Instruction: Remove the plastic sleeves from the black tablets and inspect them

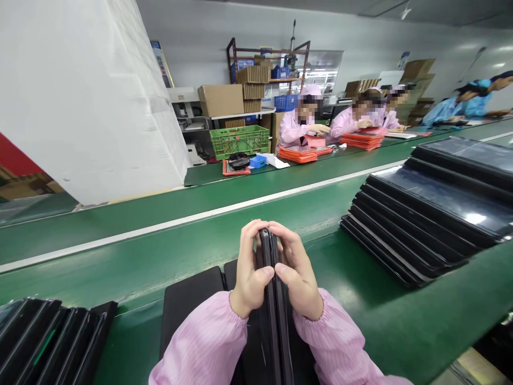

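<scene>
My left hand [249,267] and my right hand [294,270] press together on a black folding case [271,321] held upright on its edge, seen from the spine side. Fingers of both hands wrap over its top end and the thumbs meet on its near edge. Both sleeves are pink. Under the hands lies a flat black pad [188,302] on the green bench [360,299].
A slanted stack of black cases [433,208] lies to the right, another row of them [48,337] at lower left. A green conveyor belt [180,208] runs across. Beyond it, people in pink work with orange cases [298,154]; a green crate [239,140] stands there.
</scene>
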A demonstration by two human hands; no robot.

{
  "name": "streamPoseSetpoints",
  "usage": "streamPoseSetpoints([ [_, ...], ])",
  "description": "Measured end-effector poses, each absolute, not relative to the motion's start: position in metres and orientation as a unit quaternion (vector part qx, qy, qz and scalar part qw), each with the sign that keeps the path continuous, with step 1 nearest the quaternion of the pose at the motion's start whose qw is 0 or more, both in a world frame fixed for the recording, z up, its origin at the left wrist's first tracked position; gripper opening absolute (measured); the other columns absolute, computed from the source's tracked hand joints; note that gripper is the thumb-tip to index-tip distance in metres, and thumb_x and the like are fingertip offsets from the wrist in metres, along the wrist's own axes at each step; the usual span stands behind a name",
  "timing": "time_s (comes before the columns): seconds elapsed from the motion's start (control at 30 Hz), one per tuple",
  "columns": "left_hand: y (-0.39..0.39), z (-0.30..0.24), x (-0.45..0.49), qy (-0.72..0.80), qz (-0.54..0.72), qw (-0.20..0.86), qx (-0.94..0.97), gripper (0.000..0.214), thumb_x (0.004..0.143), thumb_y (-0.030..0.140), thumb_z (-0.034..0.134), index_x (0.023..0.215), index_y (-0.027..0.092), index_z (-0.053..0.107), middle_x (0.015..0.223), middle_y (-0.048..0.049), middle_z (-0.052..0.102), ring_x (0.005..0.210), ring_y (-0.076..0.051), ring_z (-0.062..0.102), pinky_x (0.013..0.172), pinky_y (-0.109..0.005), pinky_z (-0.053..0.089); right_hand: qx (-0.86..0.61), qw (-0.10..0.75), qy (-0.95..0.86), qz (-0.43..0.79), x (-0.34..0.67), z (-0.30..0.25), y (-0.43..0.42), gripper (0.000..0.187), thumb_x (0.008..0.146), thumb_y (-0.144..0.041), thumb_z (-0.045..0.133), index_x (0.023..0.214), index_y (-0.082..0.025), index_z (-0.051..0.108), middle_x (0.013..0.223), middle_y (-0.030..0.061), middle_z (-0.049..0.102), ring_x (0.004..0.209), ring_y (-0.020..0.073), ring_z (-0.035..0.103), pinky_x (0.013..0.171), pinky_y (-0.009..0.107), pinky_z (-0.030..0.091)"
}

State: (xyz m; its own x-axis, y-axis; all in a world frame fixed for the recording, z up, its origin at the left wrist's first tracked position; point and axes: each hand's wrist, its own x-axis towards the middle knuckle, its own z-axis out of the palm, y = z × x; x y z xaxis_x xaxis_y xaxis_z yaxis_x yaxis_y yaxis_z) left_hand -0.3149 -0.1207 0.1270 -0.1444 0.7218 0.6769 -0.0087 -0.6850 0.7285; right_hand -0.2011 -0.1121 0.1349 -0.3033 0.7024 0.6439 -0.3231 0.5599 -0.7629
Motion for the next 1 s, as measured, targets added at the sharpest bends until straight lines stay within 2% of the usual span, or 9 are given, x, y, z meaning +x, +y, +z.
streamPoseSetpoints([
  [0.13, -0.121, 0.124, -0.314, 0.295, 0.697, 0.245, 0.606, 0.054, 0.085, 0.059, 0.056, 0.131, 0.031, 0.053, 0.132, -0.0074, 0.05, 0.124, -0.033, 0.047, 0.111, -0.051, 0.036, -0.11, 0.561, -0.676, 0.465, -0.199, 0.137, -0.113, 0.048, 0.093, -0.023, 0.053, 0.138, -0.039, 0.051, 0.149, 0.0008, 0.044, 0.14, 0.0277, 0.043, 0.117, 0.049, 0.039],
  [0.37, -0.118, 0.127, -0.317, 0.291, 0.69, 0.255, 0.612, 0.055, 0.084, 0.058, 0.057, 0.13, 0.028, 0.05, 0.128, -0.0083, 0.049, 0.121, -0.033, 0.047, 0.109, -0.052, 0.037, -0.115, 0.563, -0.684, 0.449, -0.197, 0.134, -0.106, 0.045, 0.097, -0.031, 0.055, 0.141, -0.036, 0.051, 0.149, 0.0028, 0.047, 0.141, 0.0291, 0.042, 0.119, 0.051, 0.035],
  [0.53, -0.115, 0.125, -0.323, 0.272, 0.653, 0.306, 0.638, 0.067, 0.083, 0.065, 0.057, 0.139, 0.032, 0.041, 0.133, -0.0085, 0.042, 0.116, -0.031, 0.047, 0.105, -0.05, 0.04, -0.101, 0.524, -0.705, 0.467, -0.191, 0.135, -0.1, 0.059, 0.091, -0.04, 0.064, 0.147, -0.04, 0.044, 0.154, 0.0018, 0.041, 0.147, 0.0308, 0.034, 0.122, 0.052, 0.028],
  [0.63, -0.114, 0.126, -0.324, 0.255, 0.628, 0.333, 0.655, 0.075, 0.081, 0.066, 0.059, 0.143, 0.032, 0.035, 0.136, -0.0096, 0.036, 0.107, -0.027, 0.049, 0.098, -0.047, 0.045, -0.106, 0.533, -0.69, 0.478, -0.19, 0.136, -0.099, 0.058, 0.089, -0.035, 0.066, 0.144, -0.04, 0.047, 0.152, 0.0003, 0.043, 0.146, 0.0289, 0.035, 0.123, 0.05, 0.028],
  [0.8, -0.116, 0.127, -0.322, 0.228, 0.644, 0.346, 0.643, 0.068, 0.083, 0.061, 0.061, 0.142, 0.035, 0.039, 0.134, -0.0069, 0.036, 0.104, -0.024, 0.048, 0.093, -0.04, 0.047, -0.113, 0.54, -0.687, 0.473, -0.191, 0.137, -0.101, 0.06, 0.086, -0.027, 0.065, 0.143, -0.035, 0.049, 0.151, 0.0031, 0.044, 0.144, 0.0292, 0.037, 0.121, 0.05, 0.032],
  [1.0, -0.119, 0.128, -0.319, 0.24, 0.667, 0.327, 0.625, 0.066, 0.08, 0.061, 0.063, 0.137, 0.034, 0.046, 0.132, -0.0061, 0.042, 0.12, -0.03, 0.042, 0.108, -0.048, 0.036, -0.104, 0.532, -0.69, 0.479, -0.188, 0.138, -0.105, 0.066, 0.081, -0.017, 0.062, 0.142, -0.037, 0.048, 0.151, 0.0008, 0.043, 0.143, 0.0277, 0.039, 0.121, 0.048, 0.031],
])
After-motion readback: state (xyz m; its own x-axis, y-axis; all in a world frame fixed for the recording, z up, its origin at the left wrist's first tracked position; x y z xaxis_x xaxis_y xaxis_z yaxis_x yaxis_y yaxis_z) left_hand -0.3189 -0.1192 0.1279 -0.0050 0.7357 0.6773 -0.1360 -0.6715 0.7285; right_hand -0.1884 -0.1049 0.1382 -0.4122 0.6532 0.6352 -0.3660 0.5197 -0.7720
